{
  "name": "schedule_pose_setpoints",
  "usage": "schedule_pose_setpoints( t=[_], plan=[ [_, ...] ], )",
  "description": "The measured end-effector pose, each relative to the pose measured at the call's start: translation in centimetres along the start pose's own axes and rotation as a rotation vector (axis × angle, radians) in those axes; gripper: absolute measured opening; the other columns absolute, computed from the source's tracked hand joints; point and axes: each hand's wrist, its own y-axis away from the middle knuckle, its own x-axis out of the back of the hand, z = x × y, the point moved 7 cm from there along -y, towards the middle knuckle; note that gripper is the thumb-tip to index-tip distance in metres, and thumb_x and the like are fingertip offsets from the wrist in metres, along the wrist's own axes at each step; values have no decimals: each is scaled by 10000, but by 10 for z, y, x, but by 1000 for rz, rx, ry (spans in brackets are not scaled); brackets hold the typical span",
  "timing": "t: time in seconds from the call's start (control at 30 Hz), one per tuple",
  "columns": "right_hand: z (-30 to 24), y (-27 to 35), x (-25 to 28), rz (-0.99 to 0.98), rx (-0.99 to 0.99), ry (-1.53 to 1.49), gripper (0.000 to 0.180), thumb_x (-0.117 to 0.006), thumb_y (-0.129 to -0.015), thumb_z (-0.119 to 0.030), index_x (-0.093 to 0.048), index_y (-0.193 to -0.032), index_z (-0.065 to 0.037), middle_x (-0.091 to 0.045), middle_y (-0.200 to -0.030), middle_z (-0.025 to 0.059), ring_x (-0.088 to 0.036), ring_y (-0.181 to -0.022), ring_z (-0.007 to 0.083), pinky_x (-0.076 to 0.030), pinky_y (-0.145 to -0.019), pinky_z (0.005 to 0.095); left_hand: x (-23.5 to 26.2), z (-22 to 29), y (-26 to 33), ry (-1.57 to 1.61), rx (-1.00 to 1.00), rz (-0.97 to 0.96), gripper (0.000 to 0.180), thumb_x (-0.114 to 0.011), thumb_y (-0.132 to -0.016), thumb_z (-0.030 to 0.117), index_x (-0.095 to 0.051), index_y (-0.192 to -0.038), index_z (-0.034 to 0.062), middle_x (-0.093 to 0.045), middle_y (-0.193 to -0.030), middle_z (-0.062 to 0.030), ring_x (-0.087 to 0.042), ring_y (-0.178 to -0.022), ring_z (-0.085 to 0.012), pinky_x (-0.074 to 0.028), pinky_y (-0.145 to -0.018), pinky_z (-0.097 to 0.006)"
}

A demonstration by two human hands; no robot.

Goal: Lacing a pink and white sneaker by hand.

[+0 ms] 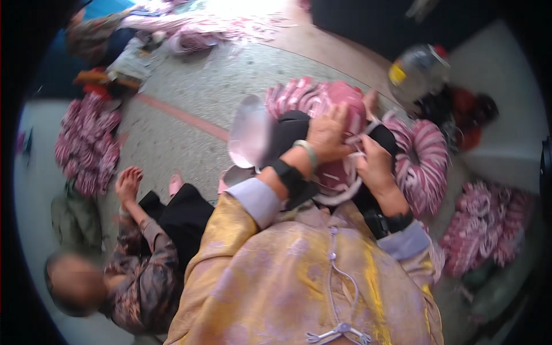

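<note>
A pink piece [348, 106] with a pale strip [340, 197] along its edge lies across my lap; I cannot tell what it is. My left hand [329, 135] rests on it with the fingers stretched out, so it is open. Close by, my right hand [375, 164] is closed, its thumb and fingers pinching the pale strip at the piece's right side. Beyond my left hand, a coiled bundle of pink-and-white strips [296, 96] sits by my knees. Another ring-shaped striped bundle [422, 167] is beside my right hand.
A person [141, 270] sits at my left with hands together. Pink bundles lie in heaps at the left [89, 141] and right [489, 227]. A clear plastic bottle [418, 75] with a red cap stands ahead right. More pink strips [198, 31] cover the far floor.
</note>
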Motion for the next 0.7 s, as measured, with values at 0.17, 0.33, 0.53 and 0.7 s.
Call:
schedule_pose_setpoints(
  t=[0.17,0.33,0.53,0.7],
  plan=[
    [8,8,2,-39,9,151,159,-497,-667,-31,-509,-825,-13,-558,-780,183,-558,-787,359,-451,-717,435,-8,10,0,-9,-75,-38,945,-730,-577,287,-241,-1321,-30,-413,-1212,-254,-480,-1034,-413,-401,-876,-414],
    [7,4,-4,-135,27,102,138,-477,-663,-19,-498,-799,-7,-551,-791,200,-544,-803,385,-436,-719,456,-3,14,5,-32,-128,-26,924,-734,-584,290,-257,-1315,-15,-409,-1221,-235,-468,-1047,-406,-397,-870,-423],
    [35,-10,-6,-247,-93,-20,304,-476,-657,-40,-607,-929,-2,-600,-828,226,-601,-829,342,-458,-744,358,3,55,13,-505,-581,80,312,-602,-682,213,-543,-959,82,-481,-952,-92,-481,-885,-266,-377,-682,-367],
    [53,-11,-13,-297,-154,-317,261,-497,-644,-66,-622,-872,-35,-607,-804,209,-600,-783,350,-460,-698,376,-26,70,17,-724,-782,-29,112,-516,-722,142,-591,-757,67,-496,-746,-71,-532,-664,-198,-390,-578,-328]
  ],
)
